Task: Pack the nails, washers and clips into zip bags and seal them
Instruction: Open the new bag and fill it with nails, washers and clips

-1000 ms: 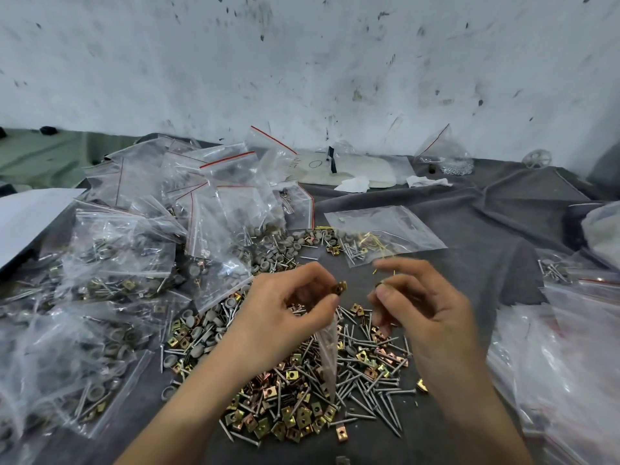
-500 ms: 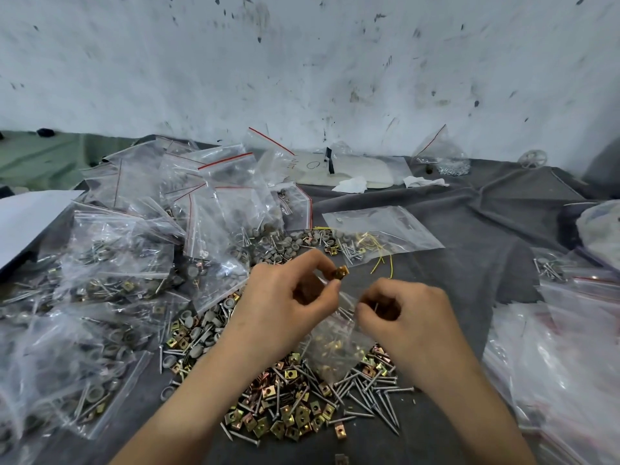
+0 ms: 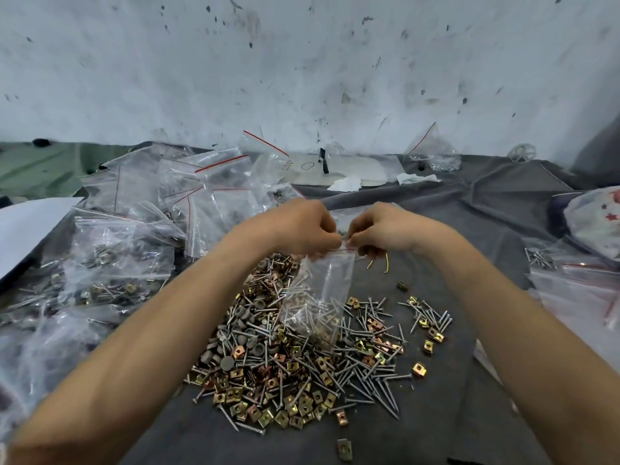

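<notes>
Pinching the red-lined mouth of a clear zip bag [image 3: 323, 290] between left hand [image 3: 303, 229] and right hand [image 3: 380, 229], fingertips tucked from sight. Hanging just below, above loose nails [image 3: 369, 384], washers [image 3: 242, 313] and clips [image 3: 295, 411] on the bench [image 3: 453, 263]; hard to tell whether sealed.

Grey cloth [image 3: 486, 209] spread as the work surface. Behind it, a speckled white wall [image 3: 302, 68]; at its left edge, a white sheet [image 3: 30, 226]; near its rear edge, crumpled tissue [image 3: 345, 183]; at its right edge, star-patterned fabric [image 3: 597, 219].

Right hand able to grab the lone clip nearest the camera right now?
Probably not yet: the right hand pinches the zip bag alongside the left hand. The clip lies unobstructed on bare cloth.
</notes>
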Tool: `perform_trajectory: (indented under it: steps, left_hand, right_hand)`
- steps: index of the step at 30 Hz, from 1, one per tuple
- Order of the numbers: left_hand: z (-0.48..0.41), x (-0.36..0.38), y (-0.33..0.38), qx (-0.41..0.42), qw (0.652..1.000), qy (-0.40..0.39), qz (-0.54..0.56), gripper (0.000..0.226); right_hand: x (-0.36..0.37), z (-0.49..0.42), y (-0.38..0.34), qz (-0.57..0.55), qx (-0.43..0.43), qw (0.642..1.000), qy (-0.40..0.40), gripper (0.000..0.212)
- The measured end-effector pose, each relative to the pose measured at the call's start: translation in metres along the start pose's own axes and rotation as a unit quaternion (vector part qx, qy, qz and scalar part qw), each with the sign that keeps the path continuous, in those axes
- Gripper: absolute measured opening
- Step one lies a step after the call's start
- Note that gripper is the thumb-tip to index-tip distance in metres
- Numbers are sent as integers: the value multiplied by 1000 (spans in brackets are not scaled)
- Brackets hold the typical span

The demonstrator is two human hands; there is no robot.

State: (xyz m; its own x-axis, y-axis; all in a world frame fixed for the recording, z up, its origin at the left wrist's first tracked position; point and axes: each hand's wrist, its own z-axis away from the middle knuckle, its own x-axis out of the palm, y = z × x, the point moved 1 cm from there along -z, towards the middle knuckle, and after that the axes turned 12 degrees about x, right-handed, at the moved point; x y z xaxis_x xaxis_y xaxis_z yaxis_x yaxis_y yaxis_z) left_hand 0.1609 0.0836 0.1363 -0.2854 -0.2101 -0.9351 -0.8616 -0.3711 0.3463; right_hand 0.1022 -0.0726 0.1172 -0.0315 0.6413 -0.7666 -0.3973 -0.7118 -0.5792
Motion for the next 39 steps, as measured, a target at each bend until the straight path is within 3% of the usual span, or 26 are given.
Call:
perform_trajectory:
  steps: [20,26,30,36,39]
  left_hand:
    - [-4,6,4,-7,998,-68,1,42]
    - [4,0,20,79,991,-111,-10,12]
    - [8,1,25,118,986,-98,-71,23]
    - [7,4,25,135,988,-57,-53,17]
    - [7,6,22,144,989,-20,-31,14]
  right_hand:
    - [13,-3,3,18,17,1000,-7,15]
    - [1,2,3,62,-18,998,8,9]
    - [-10,11,3,114,-45,992,17,23]
    - [-19,25,8,154,-58,986,38,11]
    - [-21,40,7,80,-102,986,105,17]
